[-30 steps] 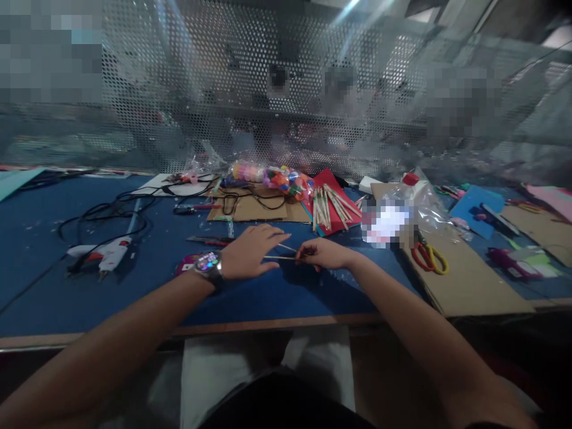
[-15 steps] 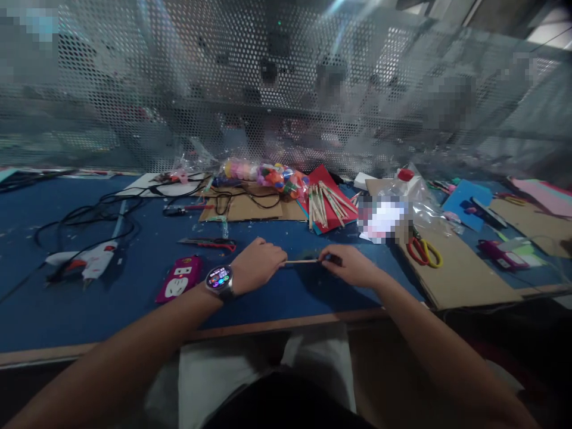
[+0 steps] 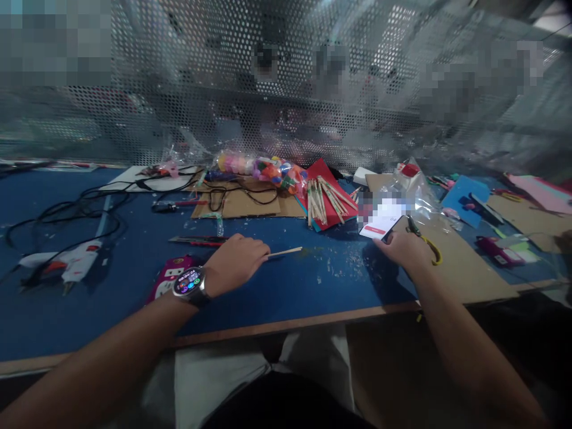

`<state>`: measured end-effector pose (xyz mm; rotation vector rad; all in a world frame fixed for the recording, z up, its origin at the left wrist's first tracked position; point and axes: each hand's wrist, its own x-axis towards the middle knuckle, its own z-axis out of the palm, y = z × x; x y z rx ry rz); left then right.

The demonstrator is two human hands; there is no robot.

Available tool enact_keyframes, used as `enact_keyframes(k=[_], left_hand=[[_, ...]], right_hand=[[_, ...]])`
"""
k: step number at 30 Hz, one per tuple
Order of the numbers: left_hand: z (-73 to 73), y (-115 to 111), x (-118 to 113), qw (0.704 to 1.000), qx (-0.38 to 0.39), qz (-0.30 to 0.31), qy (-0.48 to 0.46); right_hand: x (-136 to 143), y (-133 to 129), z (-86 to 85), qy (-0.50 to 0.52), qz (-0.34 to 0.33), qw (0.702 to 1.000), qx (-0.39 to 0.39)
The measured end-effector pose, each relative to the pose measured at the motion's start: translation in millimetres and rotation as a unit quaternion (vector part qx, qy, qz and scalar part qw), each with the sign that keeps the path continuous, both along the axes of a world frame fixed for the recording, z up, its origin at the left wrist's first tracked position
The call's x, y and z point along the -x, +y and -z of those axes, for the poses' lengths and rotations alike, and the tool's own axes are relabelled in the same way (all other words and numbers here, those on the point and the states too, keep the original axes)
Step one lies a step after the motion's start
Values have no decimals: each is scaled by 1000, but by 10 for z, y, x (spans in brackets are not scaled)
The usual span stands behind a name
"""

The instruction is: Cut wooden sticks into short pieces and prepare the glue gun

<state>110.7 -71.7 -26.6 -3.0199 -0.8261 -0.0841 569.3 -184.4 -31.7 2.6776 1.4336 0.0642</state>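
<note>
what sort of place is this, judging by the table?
Probably a craft workspace: a glue gun, loose sticks lying on red paper, and cardboard on a blue table.

A tall grey perforated metal screen stands along the far side of a long bench with a blue, pale-flecked top and a brown front edge. 1 dark horizontal band crosses the screen, and blurred shapes show behind it. The light is dim, with bright streaks on the mesh and a pale patch at upper right. Below the bench lies deep shadow.
</note>
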Motion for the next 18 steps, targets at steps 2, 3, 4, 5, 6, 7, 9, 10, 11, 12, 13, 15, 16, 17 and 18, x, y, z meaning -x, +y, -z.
enact_keyframes(k=[2,3,4,5,6,7,9,10,11,12,13,15,16,17,18], left_hand=[[0,5,2,1000,2,2,0],[2,8,6,1000,3,2,0],[5,13,9,1000,3,2,0],[9,17,11,1000,3,2,0],[14,21,12,1000,3,2,0],[21,24,12,1000,4,2,1],[34,27,9,1000,6,1,2],[40,27,8,1000,7,2,3],[45,26,7,1000,8,2,3],[49,25,8,1000,9,2,4],[51,23,9,1000,10,2,4],[53,20,13,1000,12,3,4],[54,20,15,1000,12,3,4],[55,20,17,1000,13,4,4],[57,20,18,1000,13,4,4]], right_hand=[[14,25,-1,-6,-2,1000,0],[19,33,-1,-8,-3,1000,0],[24,40,-1,-10,-2,1000,1],[28,44,0,-12,0,1000,2],[32,48,1,-13,2,1000,2],[35,50,2,-12,4,1000,2],[39,51,5,-7,5,1000,1],[39,50,6,-4,6,1000,0],[38,48,7,-1,8,1000,-1],[36,45,8,2,9,1000,-3],[33,43,10,4,11,1000,-5],[24,39,13,9,15,1000,-10],[20,37,15,11,16,1000,-12],[15,37,17,13,16,1000,-14],[11,37,18,15,16,1000,-15]])
